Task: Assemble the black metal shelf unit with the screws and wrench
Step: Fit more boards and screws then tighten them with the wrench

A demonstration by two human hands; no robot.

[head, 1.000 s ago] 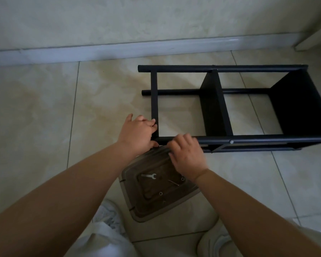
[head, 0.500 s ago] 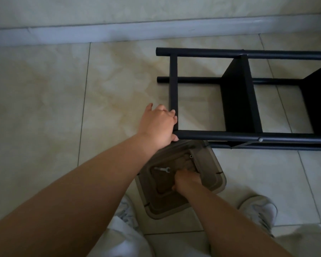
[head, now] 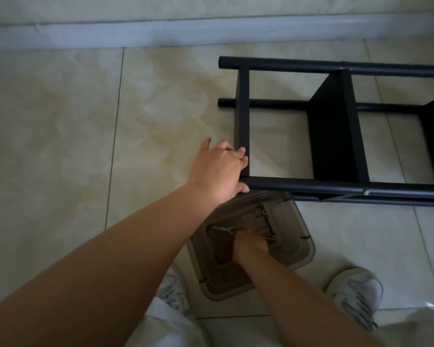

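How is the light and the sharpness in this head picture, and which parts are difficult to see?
Head view: dim, soft light with dark corners; the black shelf frame shows almost no surface detail; the brown tray is in shadow, so the wrench and the right hand look slightly smeared; the left hand on the frame corner is clearer; straight lines bend toward the edges.

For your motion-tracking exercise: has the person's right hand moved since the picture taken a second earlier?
Yes. The right hand has left the near rail of the shelf frame and come toward the person, down into the brown tray, beside the wrench.
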